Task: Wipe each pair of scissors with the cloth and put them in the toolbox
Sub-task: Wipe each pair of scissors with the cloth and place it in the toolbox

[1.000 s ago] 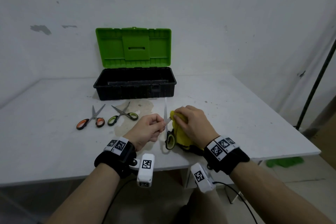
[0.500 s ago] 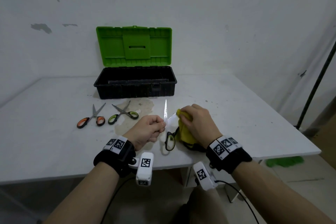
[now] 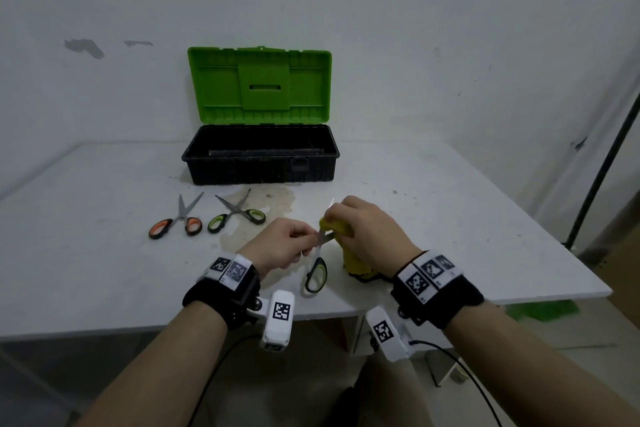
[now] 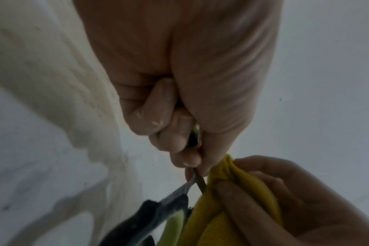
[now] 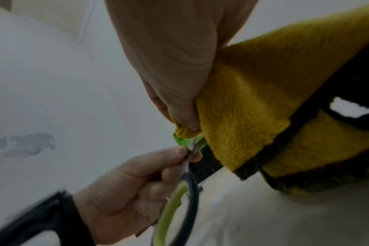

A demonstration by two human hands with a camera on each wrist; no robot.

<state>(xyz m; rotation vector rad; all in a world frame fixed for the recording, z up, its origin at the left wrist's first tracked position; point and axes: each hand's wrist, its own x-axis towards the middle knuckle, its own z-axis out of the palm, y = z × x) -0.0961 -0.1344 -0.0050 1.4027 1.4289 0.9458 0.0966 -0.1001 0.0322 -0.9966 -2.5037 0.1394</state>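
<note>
Your left hand [image 3: 282,246] is pinching the held scissors [image 3: 318,267] w/ thumb & fingers curled tight around the metal near the middle, just above the desk [image 3: 86,253]. In the left wrist view, that hand [image 4: 179,83] is squeezing the scissors [image 4: 156,214] right where the blades meet. One black & green handle is hanging down toward you. Your right hand [image 3: 367,232] is gripping the yellow cloth [image 3: 349,253], fingers curled around it, & the cloth is wrapping the blades; only a tiny shiny tip is poking out above your fingers. In the right wrist view the right thumb is pressing the cloth [image 5: 253,103] onto the metal of the scissors [image 5: 185,191]; the other handle is prob. hiding under the cloth, hard to tell.

Two more pairs are lying flat on the desk to your left: the orange scissors [image 3: 176,224] & the green scissors [image 3: 237,215], side by side, not touching. Behind them the toolbox [image 3: 259,156] is sitting w/ its green lid [image 3: 259,85] standing up open. A stain [image 3: 263,204] is showing on the desk in front of the box.
</note>
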